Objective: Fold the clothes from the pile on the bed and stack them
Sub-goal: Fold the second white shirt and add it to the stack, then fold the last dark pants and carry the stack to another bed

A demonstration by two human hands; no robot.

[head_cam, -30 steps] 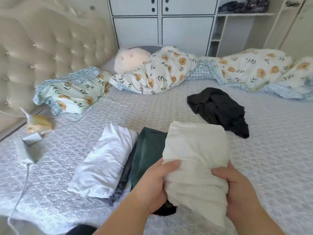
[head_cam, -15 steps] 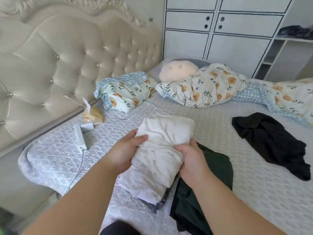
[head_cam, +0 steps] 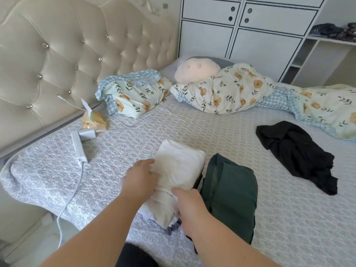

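A folded cream garment (head_cam: 179,170) lies on top of a stack on the bed (head_cam: 212,130). White and grey cloth edges (head_cam: 173,227) of the stack peek out under it near me. My left hand (head_cam: 139,178) grips the cream garment's left side. At its near right edge my right hand (head_cam: 189,207) holds it too. A folded dark green garment (head_cam: 231,193) lies right beside the stack. An unfolded black garment (head_cam: 296,155) sits crumpled farther right.
A white power strip (head_cam: 78,146) with a charger and cable lies on the left. A yellow packet (head_cam: 94,120) sits by the tufted headboard (head_cam: 67,54). Floral pillows (head_cam: 134,93) and a floral duvet (head_cam: 227,89) line the far side. White cabinets (head_cam: 240,35) stand behind.
Both hands carried the cream garment leftwards and lowered it onto the white folded garment, which is now mostly covered. The camera view shifted left.
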